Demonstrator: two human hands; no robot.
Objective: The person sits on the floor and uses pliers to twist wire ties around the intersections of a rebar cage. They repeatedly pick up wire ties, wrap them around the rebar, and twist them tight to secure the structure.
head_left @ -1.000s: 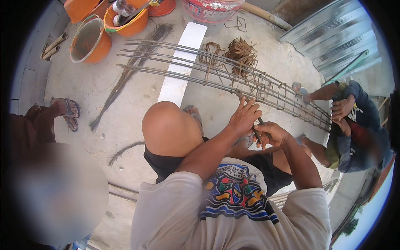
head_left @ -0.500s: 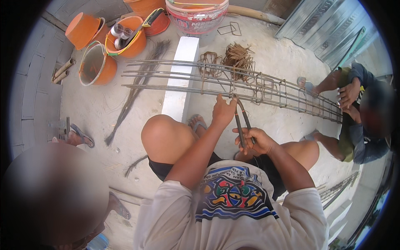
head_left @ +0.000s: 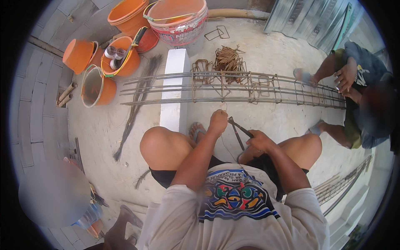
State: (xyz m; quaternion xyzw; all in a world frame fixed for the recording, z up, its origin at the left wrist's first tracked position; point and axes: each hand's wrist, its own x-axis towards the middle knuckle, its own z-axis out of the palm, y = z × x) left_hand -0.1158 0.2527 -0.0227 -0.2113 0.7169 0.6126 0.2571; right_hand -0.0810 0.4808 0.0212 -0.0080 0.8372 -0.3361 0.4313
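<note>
A long cage of steel rebar (head_left: 237,87) runs left to right before me, its loose bar ends resting across a white block (head_left: 174,112). My left hand (head_left: 218,122) is closed just below the near bars, pinching a thin tie wire (head_left: 223,139) whose tail droops toward my lap. In my right hand (head_left: 259,141) is a pair of dark long-handled pincers (head_left: 241,126). Their handles are spread, one gripped and the other hanging lower. The pincers' head is beside my left fingers, apart from the cage.
Behind the cage lie a heap of rusty stirrups (head_left: 229,60) and a bundle of tie wire (head_left: 135,112). Orange buckets (head_left: 98,89) and a large red-and-white pail (head_left: 179,31) stand at far left. A co-worker (head_left: 354,83) crouches at the cage's right end; another person (head_left: 54,191) is at lower left.
Both hands have come away from the cage toward me. The pincers have left the near bar, their handles now wider apart. A wire tail now shows below my left hand.
</note>
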